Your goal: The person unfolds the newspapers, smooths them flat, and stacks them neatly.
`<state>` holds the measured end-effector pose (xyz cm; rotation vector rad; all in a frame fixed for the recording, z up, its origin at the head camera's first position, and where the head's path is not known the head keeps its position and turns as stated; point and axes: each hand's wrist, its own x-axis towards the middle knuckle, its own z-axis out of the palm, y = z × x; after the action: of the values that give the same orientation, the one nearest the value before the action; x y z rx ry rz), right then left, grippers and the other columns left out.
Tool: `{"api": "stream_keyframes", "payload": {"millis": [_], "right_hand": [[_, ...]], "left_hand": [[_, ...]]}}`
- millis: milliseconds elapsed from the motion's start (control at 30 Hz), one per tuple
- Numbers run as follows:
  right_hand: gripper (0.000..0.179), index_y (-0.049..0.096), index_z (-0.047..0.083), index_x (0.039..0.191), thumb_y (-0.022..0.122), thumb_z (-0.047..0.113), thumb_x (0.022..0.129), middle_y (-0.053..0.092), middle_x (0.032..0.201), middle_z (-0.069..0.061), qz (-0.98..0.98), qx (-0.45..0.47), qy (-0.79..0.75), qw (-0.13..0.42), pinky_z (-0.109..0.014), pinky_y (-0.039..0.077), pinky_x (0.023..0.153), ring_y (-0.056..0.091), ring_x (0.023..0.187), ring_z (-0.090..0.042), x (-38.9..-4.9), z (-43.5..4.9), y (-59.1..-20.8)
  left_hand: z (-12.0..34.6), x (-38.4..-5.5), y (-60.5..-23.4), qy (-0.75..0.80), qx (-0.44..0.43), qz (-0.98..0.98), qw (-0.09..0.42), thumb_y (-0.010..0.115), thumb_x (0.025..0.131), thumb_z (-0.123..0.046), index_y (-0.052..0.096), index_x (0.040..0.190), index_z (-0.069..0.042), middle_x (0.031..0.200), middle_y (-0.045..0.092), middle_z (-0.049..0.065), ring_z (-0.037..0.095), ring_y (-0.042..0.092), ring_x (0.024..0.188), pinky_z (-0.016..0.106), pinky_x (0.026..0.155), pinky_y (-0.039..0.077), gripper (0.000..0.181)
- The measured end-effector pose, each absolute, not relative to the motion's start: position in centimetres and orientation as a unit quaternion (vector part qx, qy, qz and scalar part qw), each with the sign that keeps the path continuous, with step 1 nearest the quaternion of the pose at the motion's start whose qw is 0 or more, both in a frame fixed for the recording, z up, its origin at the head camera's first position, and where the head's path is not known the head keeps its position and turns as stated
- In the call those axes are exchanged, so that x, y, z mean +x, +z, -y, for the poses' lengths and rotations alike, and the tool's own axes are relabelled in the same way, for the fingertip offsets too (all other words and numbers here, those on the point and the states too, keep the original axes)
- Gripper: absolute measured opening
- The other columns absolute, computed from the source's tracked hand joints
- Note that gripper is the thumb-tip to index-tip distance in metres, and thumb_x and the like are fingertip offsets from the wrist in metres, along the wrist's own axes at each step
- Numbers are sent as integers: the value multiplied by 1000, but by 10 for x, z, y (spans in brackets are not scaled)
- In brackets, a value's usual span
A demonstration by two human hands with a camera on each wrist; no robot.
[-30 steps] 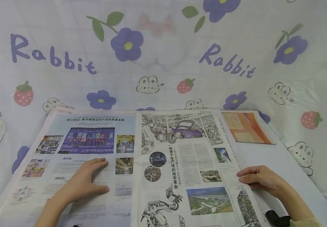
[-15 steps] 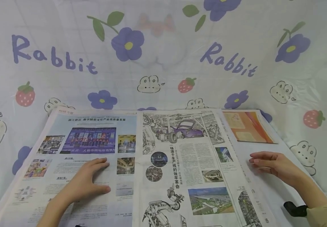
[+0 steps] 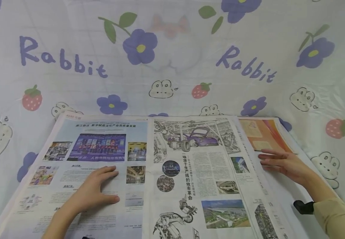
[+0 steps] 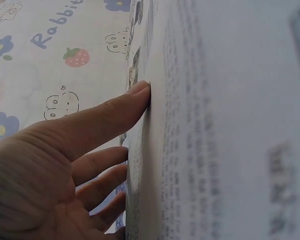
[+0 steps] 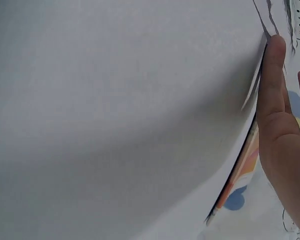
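Observation:
An unfolded newspaper lies spread out, with a purple car drawing on its right page and photos on its left page. My left hand rests on the left page, thumb and fingers spread; in the left wrist view, the thumb tip of this hand touches the paper. Over the newspaper's right edge, just below an orange printed booklet, is my right hand with its fingers extended. From the right wrist view, I cannot tell whether the right hand touches the paper.
The newspaper and booklet lie on a white surface. Behind it hangs a pale curtain printed with rabbits, strawberries and purple flowers. A black object sits by the right wrist, near a beige sleeve.
My right hand has left the newspaper's lower right edge, swung out to the right, then come farther up toward the booklet. The left hand stays on the left page. The view has shifted slightly.

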<state>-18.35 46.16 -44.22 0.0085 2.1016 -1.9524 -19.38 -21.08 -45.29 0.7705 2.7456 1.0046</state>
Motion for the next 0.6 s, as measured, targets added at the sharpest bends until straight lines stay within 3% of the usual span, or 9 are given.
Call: {"api": "stream_keyframes", "payload": {"millis": [100,300,400,533,600], "right_hand": [[52,37,-5,148,53,-7,99,58,135,-11,-707,-4,-693,140,-41,49,92,63,112,-28,-189,-460,-444],[56,36,7,152,49,-9,100,60,134,-5,-667,15,-732,141,-40,51,91,63,111,-26,-193,-461,-450],[54,41,12,149,47,-9,100,61,132,-6,-646,24,-750,137,-40,52,90,64,110,-26,-195,-461,-451],[49,59,20,135,45,-11,100,63,128,-4,-626,29,-769,126,-39,53,87,66,107,-27,-195,-460,-451],[54,52,20,144,47,-11,99,63,128,-2,-627,41,-769,119,-39,53,87,66,106,-26,-197,-460,-451]], "left_hand": [[211,-194,-453,331,253,-907,55,88,69,-44,57,135,1,146,44,20,48,31,134,68,103,26,85],[210,-195,-454,330,251,-908,55,88,69,-44,58,135,1,146,45,19,48,31,135,68,104,25,86],[211,-194,-454,332,248,-908,57,88,69,-43,57,135,1,146,44,19,48,30,136,68,104,24,86],[211,-194,-454,335,246,-908,55,89,69,-42,57,135,1,146,44,20,48,30,136,68,105,24,86],[212,-193,-454,336,245,-908,52,89,69,-41,58,135,2,146,45,20,48,30,136,67,105,24,85]]}}
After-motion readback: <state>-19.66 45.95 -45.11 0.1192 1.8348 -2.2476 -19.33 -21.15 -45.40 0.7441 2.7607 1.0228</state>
